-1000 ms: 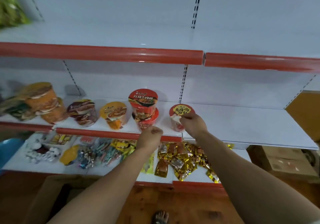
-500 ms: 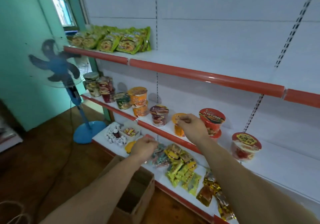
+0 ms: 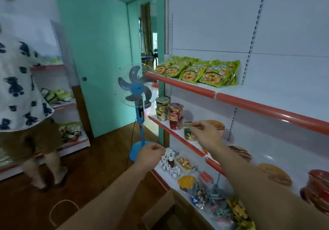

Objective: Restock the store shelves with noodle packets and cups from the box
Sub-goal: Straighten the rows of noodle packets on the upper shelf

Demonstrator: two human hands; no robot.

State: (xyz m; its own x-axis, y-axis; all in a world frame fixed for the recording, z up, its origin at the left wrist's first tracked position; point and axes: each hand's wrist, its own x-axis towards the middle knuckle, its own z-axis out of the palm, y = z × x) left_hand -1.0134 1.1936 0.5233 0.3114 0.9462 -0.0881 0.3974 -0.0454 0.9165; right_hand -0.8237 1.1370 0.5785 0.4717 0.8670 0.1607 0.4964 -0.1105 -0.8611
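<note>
Straightening stock, I'd judge: right hand [image 3: 207, 135] fingers [image 3: 197, 125] curled at the cup [image 3: 189, 134] rim, grip unclear. Cup stands on the shelf [image 3: 178, 137], 9 o'clock of that hand. Left hand [image 3: 151, 155] is fisted and empty. Next move probably calls for reaching to the box [image 3: 160, 210] at 6 o'clock.

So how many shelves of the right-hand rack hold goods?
3: the top shelf with green packets, the middle shelf with noodle cups, the bottom shelf with small snacks. Others may be out of view.
</note>
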